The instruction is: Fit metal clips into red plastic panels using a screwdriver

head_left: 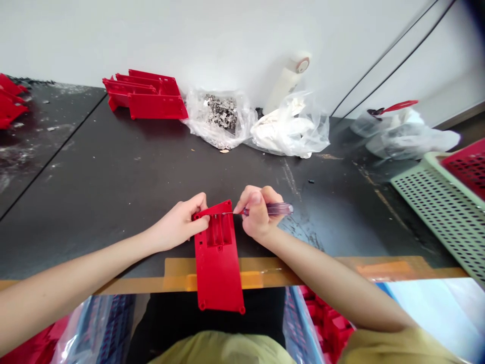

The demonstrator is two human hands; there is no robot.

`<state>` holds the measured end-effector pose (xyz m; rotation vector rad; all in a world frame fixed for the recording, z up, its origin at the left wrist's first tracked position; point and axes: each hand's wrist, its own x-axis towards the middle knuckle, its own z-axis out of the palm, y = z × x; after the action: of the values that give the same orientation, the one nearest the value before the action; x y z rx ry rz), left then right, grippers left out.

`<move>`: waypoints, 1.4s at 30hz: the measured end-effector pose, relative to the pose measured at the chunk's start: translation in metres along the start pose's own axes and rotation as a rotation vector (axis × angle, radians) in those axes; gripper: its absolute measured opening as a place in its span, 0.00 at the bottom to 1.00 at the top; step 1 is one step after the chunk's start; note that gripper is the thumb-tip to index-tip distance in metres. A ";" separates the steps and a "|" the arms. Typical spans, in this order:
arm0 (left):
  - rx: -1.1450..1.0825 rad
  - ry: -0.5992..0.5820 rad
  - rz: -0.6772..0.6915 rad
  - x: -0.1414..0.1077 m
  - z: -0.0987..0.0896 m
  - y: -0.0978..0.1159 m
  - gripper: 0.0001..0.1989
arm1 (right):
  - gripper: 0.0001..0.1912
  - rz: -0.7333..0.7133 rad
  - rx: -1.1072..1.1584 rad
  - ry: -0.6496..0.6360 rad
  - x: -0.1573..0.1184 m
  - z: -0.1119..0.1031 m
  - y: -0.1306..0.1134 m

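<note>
A red plastic housing [217, 268] lies on the table's front edge, its lower end jutting out over my lap. My left hand [178, 225] grips its far end. My right hand [259, 212] is shut on a screwdriver [275, 209] with a clear purple handle. Its thin metal shaft [227, 214] reaches left across the housing's far end, touching or nearly touching a tiny metal spring [215, 216] there. A rectangular recess [219, 230] sits just below the spring. My fingers hide part of the housing's far corners.
The black work table [113, 167] has amber tape [265, 270] along its front edge. Behind it are stacked red housings [146, 96], a plastic bag of metal clips [220, 119], and a bag of white items [290, 129]. A green perforated crate [443, 212] stands at right.
</note>
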<state>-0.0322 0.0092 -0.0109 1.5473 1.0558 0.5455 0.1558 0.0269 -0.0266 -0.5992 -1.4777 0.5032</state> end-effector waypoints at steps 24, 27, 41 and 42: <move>0.002 0.000 -0.035 -0.001 0.000 0.002 0.09 | 0.19 0.091 0.100 -0.019 0.000 0.003 -0.003; 0.011 0.024 -0.036 -0.002 0.001 0.002 0.09 | 0.20 0.093 0.108 -0.051 0.003 0.003 -0.004; 0.036 0.071 -0.039 -0.002 0.003 0.005 0.08 | 0.18 0.051 0.093 -0.029 0.005 0.001 -0.008; 0.038 0.073 -0.038 -0.002 0.003 0.005 0.08 | 0.18 0.045 0.092 -0.023 0.004 0.001 -0.007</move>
<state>-0.0289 0.0057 -0.0063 1.5466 1.1552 0.5622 0.1546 0.0243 -0.0184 -0.5565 -1.4572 0.6117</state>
